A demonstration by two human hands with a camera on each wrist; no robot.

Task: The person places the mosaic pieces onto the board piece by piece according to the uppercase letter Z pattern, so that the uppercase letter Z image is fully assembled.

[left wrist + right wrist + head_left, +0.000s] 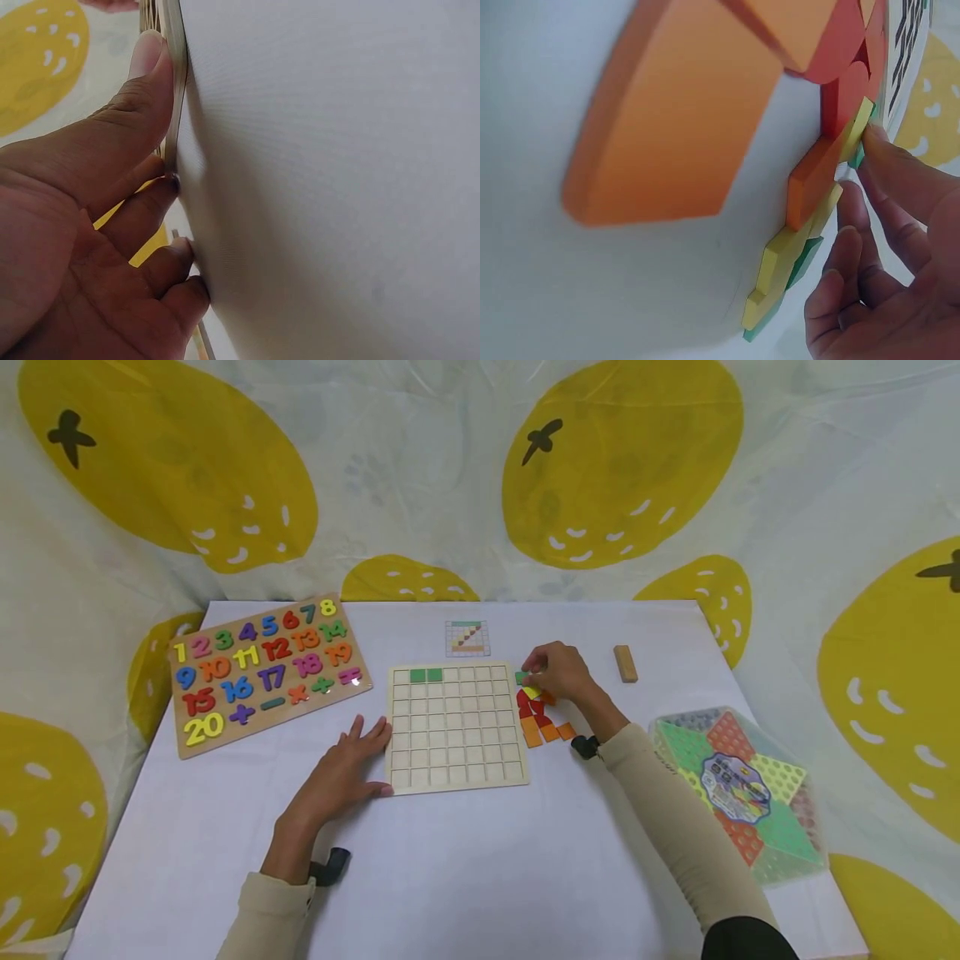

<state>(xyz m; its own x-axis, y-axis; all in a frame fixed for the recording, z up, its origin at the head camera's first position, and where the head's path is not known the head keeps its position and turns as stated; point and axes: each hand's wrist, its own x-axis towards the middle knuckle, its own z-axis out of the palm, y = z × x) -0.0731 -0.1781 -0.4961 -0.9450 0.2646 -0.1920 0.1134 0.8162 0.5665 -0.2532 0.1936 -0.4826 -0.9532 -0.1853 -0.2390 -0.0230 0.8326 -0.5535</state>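
A pale wooden grid board lies flat in mid-table, with two green square tiles side by side in its top row. My left hand rests at the board's left edge, fingers spread; the left wrist view shows the thumb against that edge. Beyond the right edge lies a pile of red, yellow, green and orange tiles. At its far end my right hand pinches a green tile beside a yellow tile. The fingers partly hide the green tile.
A small printed pattern card lies behind the board. Left of it is a wooden number puzzle. On the right are a wooden block and a clear box of coloured pieces. A fruit-print cloth hangs behind the table.
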